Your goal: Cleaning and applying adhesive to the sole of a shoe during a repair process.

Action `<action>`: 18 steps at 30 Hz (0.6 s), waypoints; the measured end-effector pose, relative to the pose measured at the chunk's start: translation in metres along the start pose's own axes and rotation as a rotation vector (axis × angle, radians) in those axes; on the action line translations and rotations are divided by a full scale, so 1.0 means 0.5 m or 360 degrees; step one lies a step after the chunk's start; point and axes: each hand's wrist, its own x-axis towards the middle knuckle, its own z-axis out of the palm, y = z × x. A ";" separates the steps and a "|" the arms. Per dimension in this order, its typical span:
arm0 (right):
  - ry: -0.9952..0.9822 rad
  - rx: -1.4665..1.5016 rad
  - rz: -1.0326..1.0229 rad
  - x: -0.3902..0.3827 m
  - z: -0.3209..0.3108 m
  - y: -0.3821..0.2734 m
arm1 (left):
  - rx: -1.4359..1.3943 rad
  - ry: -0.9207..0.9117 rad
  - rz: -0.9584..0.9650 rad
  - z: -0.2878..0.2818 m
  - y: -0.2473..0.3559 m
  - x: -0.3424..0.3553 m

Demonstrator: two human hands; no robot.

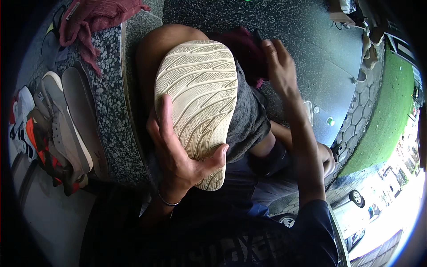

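A shoe lies sole up across my lap, its cream, wavy-grooved outsole (198,107) turned toward me. My left hand (178,155) is closed around its narrower end, the thumb on one edge and the fingers along the other. Farther off to the right, my right hand (281,66) is closed on a small black object (258,38), mostly hidden by the fingers and blurred, so its kind does not show. A dark maroon cloth (242,49) lies beside that hand, behind the shoe. Grey cloth (249,115) covers my thigh under the shoe.
Left on a speckled ledge (118,147) stand a grey sneaker (64,120), a dark insole-like piece (84,111) and an orange-and-black shoe (40,142). A reddish knitted cloth (95,20) lies at the upper left. To the right are a clear tray (309,113) and a small green-and-white item (330,121).
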 end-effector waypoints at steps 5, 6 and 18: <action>0.0390 -0.0885 -0.0618 -0.023 0.090 0.024 | 0.0092 -0.0041 0.0003 -0.009 0.005 0.010; 0.0427 -0.0910 -0.0688 -0.019 0.086 0.032 | 0.0080 -0.0044 0.0010 -0.007 0.005 0.010; 0.0021 -0.0075 -0.0914 -0.180 0.031 -0.200 | -0.0030 0.0018 -0.0014 0.004 -0.007 -0.002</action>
